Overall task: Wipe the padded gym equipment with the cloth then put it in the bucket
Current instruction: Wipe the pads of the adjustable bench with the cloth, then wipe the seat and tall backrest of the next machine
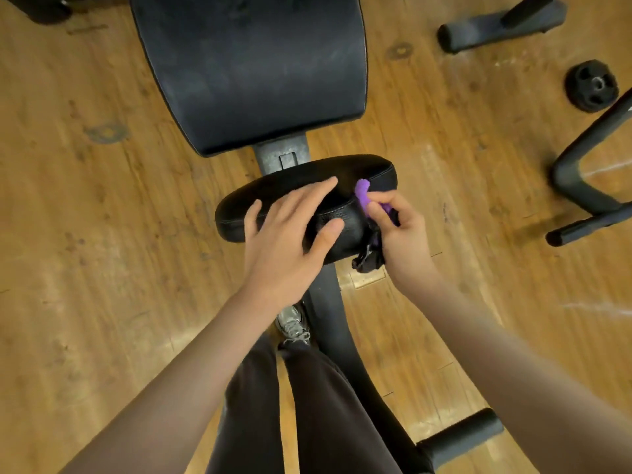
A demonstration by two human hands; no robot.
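Hands work at the small black pad (pixel 307 196) mid-frame. Left hand (pixel 287 234) lies flat on it, fingers straight and spread, grasping nothing. Right hand (pixel 400 230), at the pad's 3 o'clock edge, clenches a purple-and-black cloth (pixel 363 196) pressed against the pad. Large pad (pixel 249 70) sits at 12 o'clock; weight plate (pixel 591 85) at 2 o'clock.

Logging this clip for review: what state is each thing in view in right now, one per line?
Small black padded seat: left hand on top, cloth at its right end.
Purple and black cloth: bunched, pressed against the seat.
Left hand: flat, fingers spread on the seat.
Right hand: gripping the cloth.
Large black back pad: untouched, scuffed.
Black weight plate: lying flat on the floor.
Bucket: not in view.
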